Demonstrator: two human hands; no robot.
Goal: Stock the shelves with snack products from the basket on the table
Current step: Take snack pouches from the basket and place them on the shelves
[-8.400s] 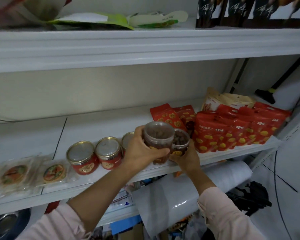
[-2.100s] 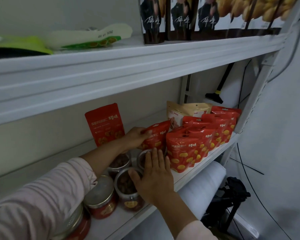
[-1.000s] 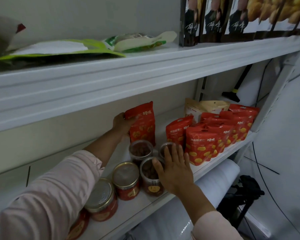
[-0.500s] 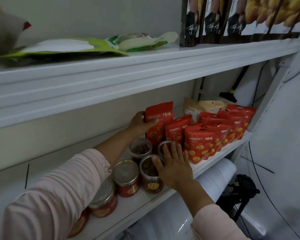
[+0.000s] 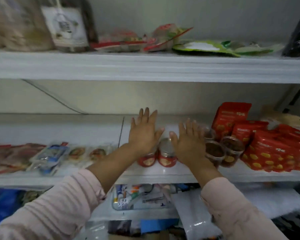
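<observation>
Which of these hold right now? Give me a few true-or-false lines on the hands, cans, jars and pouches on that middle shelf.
1. The left hand and the right hand both have their fingers spread and hold nothing. True.
2. The red cans stand left of the clear jars. True.
3. The left hand grips a red pouch. False: it holds nothing. The red pouches stand at the shelf's right end.
4. The clear jars lie on the top shelf. False: they stand on the middle shelf, next to the pouches.
5. Flat wrapped packs lie at the left of the middle shelf. True.
</observation>
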